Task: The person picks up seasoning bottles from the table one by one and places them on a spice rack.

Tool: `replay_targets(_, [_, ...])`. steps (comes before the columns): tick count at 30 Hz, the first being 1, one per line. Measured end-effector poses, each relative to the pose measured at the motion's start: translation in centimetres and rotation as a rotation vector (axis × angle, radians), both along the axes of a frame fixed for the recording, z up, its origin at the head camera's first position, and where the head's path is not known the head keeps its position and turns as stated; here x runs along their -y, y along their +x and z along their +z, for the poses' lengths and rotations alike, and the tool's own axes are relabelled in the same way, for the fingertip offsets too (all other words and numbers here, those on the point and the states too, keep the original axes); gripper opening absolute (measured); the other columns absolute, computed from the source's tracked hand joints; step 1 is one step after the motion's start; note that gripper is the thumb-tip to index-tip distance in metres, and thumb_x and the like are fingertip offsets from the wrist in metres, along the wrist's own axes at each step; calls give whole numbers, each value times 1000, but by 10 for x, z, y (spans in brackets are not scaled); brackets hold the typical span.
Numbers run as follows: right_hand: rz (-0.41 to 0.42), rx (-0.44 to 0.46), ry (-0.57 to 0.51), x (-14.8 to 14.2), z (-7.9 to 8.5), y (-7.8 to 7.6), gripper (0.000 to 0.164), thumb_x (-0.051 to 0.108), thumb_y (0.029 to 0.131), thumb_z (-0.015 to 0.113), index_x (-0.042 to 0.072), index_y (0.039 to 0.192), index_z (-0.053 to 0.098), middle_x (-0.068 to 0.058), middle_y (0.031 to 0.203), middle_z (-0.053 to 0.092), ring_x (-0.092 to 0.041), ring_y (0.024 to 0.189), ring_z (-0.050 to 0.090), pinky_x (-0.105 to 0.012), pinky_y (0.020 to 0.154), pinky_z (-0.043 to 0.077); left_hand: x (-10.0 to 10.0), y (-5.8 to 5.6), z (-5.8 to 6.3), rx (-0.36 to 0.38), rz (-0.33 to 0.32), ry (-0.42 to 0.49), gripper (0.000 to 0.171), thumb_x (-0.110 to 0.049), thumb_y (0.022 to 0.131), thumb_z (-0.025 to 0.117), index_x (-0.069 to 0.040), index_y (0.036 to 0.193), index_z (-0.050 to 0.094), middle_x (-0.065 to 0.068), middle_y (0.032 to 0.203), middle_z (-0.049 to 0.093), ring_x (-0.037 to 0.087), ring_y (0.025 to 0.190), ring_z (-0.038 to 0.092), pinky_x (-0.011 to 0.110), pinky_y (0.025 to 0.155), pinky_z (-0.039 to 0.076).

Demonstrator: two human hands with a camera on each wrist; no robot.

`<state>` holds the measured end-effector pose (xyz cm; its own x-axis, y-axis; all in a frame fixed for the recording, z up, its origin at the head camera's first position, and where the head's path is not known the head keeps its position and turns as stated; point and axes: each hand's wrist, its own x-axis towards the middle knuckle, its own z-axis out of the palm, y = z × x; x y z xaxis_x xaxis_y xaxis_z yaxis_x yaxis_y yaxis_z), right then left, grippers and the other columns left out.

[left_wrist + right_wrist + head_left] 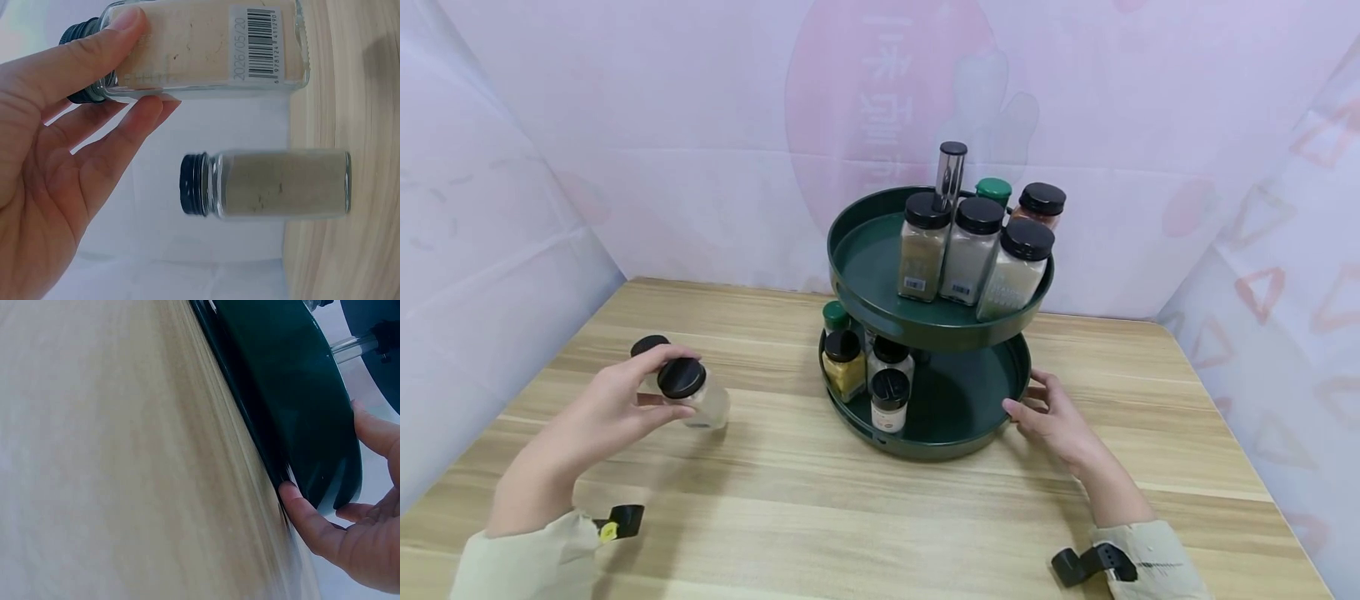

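Note:
My left hand (617, 404) grips a clear glass spice jar (709, 406) with a black lid, thumb on one side and fingers on the other. In the left wrist view the jar's pale contents and a barcode label (257, 44) show. Whether its base touches the table cannot be told. A second black-lidded jar (281, 185) stands just beyond, mostly hidden by the hand in the head view. On the right, my right hand (1060, 422) holds the rim of the lower tray (958, 392) of a dark green two-tier turntable, thumb and fingers spread along its edge.
Several black-lidded jars (922, 250) and a green-capped one (993, 190) crowd the right of the upper tray (868, 250). On the lower tray's left stand a yellow spice jar (844, 367) and several others. White cloth walls (700, 217) enclose the wooden table (850, 533).

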<state>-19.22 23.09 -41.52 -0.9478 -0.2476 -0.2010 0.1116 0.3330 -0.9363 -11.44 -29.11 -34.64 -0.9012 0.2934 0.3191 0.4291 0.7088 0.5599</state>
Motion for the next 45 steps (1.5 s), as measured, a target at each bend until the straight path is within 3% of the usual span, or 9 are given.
replay_targets(6, [-1,2,-2,0,0,0,78,21,101,58,2,156,7,-30,151,28,-38,130,48,-27,94,53,-11,-3,3,6,-54,10,62,1,75,83,-12,129,56,3,115,65,-13,103,56,21,74,60])
replay_targets(14, [-3,8,10,0,0,0,80,23,100,60,3,157,7,-30,153,27,-41,134,46,-34,100,52,-26,-6,3,12,-96,-4,60,2,74,84,-10,127,57,1,116,66,-10,103,57,24,75,61])
replay_targets(24, [-3,5,0,0,0,1,79,22,101,58,3,156,7,-30,152,28,-38,132,47,-26,95,52,-42,-11,3,3,-158,-26,58,-1,76,83,-8,127,57,7,121,67,-1,107,59,24,75,61])
replay_targets(30, [-7,7,-5,1,1,1,80,22,100,60,3,157,7,-29,152,28,-37,131,49,-25,95,53,-51,-11,0,37,-198,-4,58,0,76,83,-4,127,56,11,122,65,1,109,58,24,76,61])
replay_targets(36, [-12,21,-19,1,1,3,80,21,100,60,4,157,7,-29,153,26,-39,134,44,-22,93,53,-61,-11,-2,39,-232,-8,58,0,74,83,-6,126,57,9,121,66,7,109,60,25,75,61])
replay_targets(45, [-15,31,-20,2,3,3,81,22,100,60,3,156,6,-29,151,27,-33,129,50,-24,93,54,-72,-10,1,28,-268,-1,56,-6,76,84,-11,126,58,6,122,67,8,109,62,29,75,61])
